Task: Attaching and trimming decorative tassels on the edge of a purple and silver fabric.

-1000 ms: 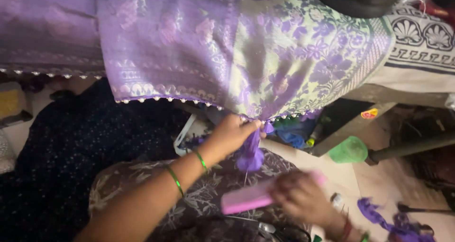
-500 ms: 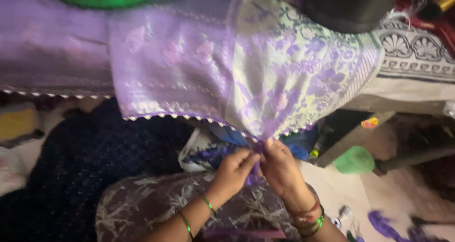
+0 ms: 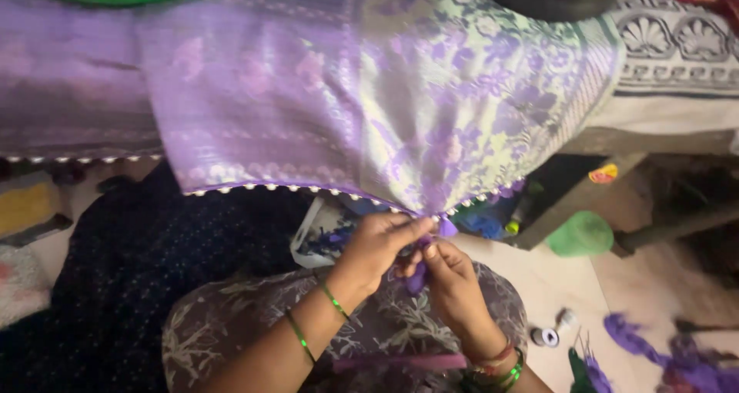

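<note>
Both hands, left (image 3: 379, 243) and right (image 3: 453, 274), pinch the purple tassel (image 3: 418, 277) hanging at the cloth (image 3: 369, 116) edge, directly above the grip. Keep the threads taut between fingertips; hold the cloth edge steady so the knot seats tight against it.

We see a pale tiled floor (image 3: 554, 285) below a dark wooden bench (image 3: 654, 143). A patterned white cloth (image 3: 677, 62) covers the bench top; a green lump (image 3: 581, 234) lies beside its slanted leg (image 3: 577, 200).
</note>
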